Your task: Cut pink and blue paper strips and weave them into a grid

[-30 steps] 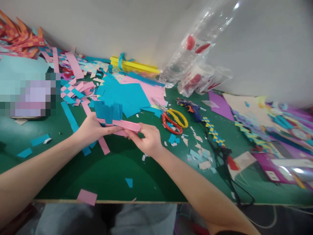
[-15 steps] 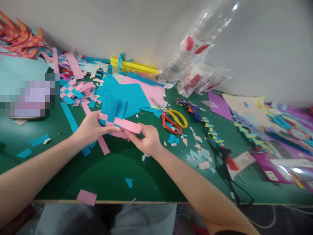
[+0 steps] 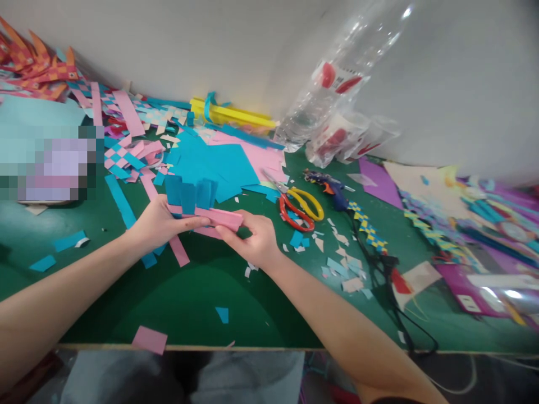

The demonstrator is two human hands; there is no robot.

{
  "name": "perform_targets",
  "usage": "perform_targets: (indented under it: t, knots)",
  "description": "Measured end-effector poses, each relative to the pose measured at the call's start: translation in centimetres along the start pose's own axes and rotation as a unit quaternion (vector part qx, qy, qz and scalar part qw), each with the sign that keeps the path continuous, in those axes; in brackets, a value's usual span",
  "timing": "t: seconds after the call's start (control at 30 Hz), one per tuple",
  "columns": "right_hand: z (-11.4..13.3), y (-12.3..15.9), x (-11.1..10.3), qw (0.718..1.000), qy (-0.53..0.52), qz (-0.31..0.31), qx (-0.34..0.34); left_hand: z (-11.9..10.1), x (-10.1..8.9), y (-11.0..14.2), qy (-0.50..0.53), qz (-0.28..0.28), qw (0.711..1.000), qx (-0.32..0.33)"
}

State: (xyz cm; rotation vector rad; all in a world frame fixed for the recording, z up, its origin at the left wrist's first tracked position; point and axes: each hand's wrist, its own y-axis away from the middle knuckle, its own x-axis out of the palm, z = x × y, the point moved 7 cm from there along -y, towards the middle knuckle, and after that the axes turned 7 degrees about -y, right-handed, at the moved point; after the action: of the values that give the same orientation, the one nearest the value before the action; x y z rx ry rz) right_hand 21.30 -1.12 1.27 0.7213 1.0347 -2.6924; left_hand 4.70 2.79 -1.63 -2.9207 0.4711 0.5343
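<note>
Between my two hands is a woven paper piece (image 3: 193,196) of pink and blue strips, held above the green table. Its blue strip ends stand upright and a pink strip (image 3: 225,217) runs across the front toward the right. My left hand (image 3: 162,220) is closed on the left end, thumb lying along the front. Gripping the pink strip's right end, my right hand (image 3: 252,235) has its thumb in front and fingers behind. The fingers behind the paper are partly hidden. Scissors (image 3: 297,207) with red and yellow handles lie to the right of my right hand.
Blue sheets (image 3: 210,163) and paper scraps (image 3: 345,266) cover much of the green table (image 3: 189,308). A blue glue gun (image 3: 334,193) with a black cord lies right of the scissors. Against the wall lean clear plastic-wrapped cups (image 3: 337,134). Orange woven paper figures (image 3: 46,62) sit at far left.
The woven paper piece has tipped in my hands, so its blue strips now stand more upright and spread, and less of the checkered front shows. Both hands keep their hold in nearly the same place.
</note>
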Motion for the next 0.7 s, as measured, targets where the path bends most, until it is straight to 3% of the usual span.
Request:
perform_targets:
  t: [0.4, 0.6, 0.7]
  knots:
    - [0.16, 0.01, 0.23, 1.0, 0.017, 0.001, -0.017, -0.58, -0.48, 0.07, -0.041, -0.037, 0.998, -0.013]
    - [-0.38, -0.02, 0.35, 1.0, 0.015, 0.009, 0.006, -0.7, -0.74, 0.08, -0.052, -0.056, 0.997, -0.002]
    - [-0.23, -0.14, 0.41, 1.0, 0.003, 0.012, -0.005, -0.44, -0.73, 0.08, -0.053, -0.057, 0.997, -0.029]
